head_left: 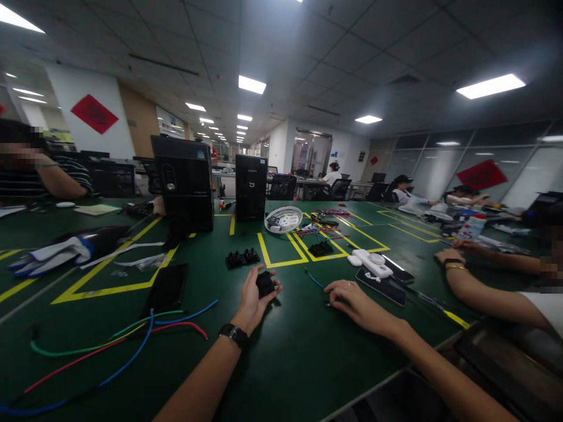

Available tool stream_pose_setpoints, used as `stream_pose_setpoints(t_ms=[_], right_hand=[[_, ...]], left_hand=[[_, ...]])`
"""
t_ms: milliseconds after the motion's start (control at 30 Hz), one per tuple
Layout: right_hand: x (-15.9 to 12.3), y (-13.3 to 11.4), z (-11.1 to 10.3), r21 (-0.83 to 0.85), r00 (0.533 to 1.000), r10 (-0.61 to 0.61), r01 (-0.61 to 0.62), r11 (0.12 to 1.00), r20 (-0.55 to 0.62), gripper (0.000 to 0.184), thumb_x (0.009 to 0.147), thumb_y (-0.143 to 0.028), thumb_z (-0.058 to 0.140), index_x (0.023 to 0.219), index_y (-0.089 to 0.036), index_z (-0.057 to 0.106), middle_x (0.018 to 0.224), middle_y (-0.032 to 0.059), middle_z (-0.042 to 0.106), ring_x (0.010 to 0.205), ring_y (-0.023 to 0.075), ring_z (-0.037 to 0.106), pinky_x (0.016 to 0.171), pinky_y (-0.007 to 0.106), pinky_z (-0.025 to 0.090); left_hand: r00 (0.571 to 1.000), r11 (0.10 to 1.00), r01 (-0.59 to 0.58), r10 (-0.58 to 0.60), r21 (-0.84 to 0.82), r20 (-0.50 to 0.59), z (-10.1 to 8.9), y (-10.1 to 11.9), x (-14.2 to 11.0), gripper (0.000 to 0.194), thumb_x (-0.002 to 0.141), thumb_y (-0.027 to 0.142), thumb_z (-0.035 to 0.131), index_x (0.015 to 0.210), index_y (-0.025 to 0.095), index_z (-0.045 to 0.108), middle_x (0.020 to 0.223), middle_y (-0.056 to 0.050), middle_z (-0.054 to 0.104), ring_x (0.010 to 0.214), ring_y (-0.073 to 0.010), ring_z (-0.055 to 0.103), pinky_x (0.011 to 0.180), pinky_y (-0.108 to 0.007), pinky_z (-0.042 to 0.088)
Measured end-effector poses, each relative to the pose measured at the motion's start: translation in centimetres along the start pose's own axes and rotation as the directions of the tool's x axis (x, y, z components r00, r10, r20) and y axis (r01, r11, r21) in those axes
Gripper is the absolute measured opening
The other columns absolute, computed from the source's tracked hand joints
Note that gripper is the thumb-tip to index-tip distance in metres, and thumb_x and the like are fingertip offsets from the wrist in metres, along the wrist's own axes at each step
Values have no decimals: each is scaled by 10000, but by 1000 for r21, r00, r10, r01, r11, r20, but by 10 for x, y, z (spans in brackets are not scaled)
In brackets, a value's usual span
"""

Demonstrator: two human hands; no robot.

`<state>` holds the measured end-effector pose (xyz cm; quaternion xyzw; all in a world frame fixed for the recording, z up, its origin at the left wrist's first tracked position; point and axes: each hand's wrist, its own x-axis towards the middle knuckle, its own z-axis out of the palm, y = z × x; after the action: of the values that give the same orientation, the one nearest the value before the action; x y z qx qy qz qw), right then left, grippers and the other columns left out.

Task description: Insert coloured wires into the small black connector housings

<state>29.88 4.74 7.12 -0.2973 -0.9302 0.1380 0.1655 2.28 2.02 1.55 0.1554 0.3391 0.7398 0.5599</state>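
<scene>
My left hand (pixel 257 296), with a black watch on the wrist, is closed around a small black block (pixel 264 283) that looks like a plastic terminal block. Its details are too dark to make out. To the right, my right hand (pixel 352 302) is low over the table with its fingers curled on a short blue wire (pixel 314 278); part of the wire is hidden under the fingers. Beyond my left hand lie similar black blocks (pixel 243 258), and another black piece (pixel 321 248) sits farther right, inside the yellow tape.
Loose coloured wires (pixel 152 337) and a dark phone (pixel 166 287) lie at left. Two black computer towers (pixel 251 187) and a white basket (pixel 284 220) stand farther back. White devices (pixel 370 262) and another phone (pixel 380 287) are at right, near a co-worker's arms (pixel 479 284).
</scene>
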Motion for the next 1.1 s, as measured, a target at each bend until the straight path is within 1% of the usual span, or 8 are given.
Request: stream_pose_setpoints(t_ms=[133,233,333,467,667,767,933,1100], right_hand=[[27,-27,-3,78,996,85,-82,994,-38,228,935,-327,408,954,-194,592,833,31,634,732,155,571,685,268,420],[55,-48,12,66,992,82,-76,995,-93,225,924,-302,419,1007,-197,601,710,1,615,616,142,548,601,244,383],[85,-62,38,92,995,26,-17,996,-95,266,914,-284,440,1114,-210,598,702,4,645,628,161,590,611,245,400],[109,-69,66,203,988,-47,77,976,-148,290,926,-270,422,1135,-229,620,942,47,693,802,178,643,726,257,434],[108,-68,77,230,981,21,24,973,-193,344,917,-275,464,1246,-196,529,580,-35,569,500,136,513,511,226,350],[107,-68,78,257,975,6,53,965,-222,295,924,-263,451,1180,-200,583,680,-6,632,562,136,560,565,231,396],[108,-69,79,335,973,-8,86,938,-229,297,933,-251,423,1130,-210,642,1061,69,683,901,191,645,798,292,462],[107,-68,80,356,974,36,47,933,-222,315,927,-264,430,1151,-207,644,1014,75,703,855,202,657,774,314,484]], left_hand=[[1000,999,-10,9,-44,-28,0,3,4,244,856,359,509,1054,217,496,812,-53,650,622,-193,662,713,-496,540],[998,997,-38,35,-67,-55,-1,3,7,214,858,341,506,1037,225,489,791,-35,640,632,-191,663,721,-495,537],[992,992,-94,87,-84,-92,-1,3,10,202,855,339,509,1025,231,488,794,-27,637,657,-188,665,699,-439,542],[988,991,-117,109,-70,-111,-4,2,13,235,845,373,516,1042,246,487,822,-35,645,690,-189,663,622,-344,530],[987,990,-129,123,-53,-99,-6,-1,17,251,828,388,532,1031,242,508,830,-35,642,689,-165,641,649,-346,527],[988,991,-120,114,-54,-102,-6,-3,17,262,823,395,533,1037,248,500,836,-34,642,695,-170,644,634,-335,520],[991,993,-116,113,-31,-76,-5,-2,16,288,826,417,525,1065,261,482,848,-30,642,715,-177,651,628,-317,509],[989,992,-124,125,21,-77,-2,1,12,295,830,431,512,1075,269,487,871,-26,633,729,-164,644,629,-301,503]])
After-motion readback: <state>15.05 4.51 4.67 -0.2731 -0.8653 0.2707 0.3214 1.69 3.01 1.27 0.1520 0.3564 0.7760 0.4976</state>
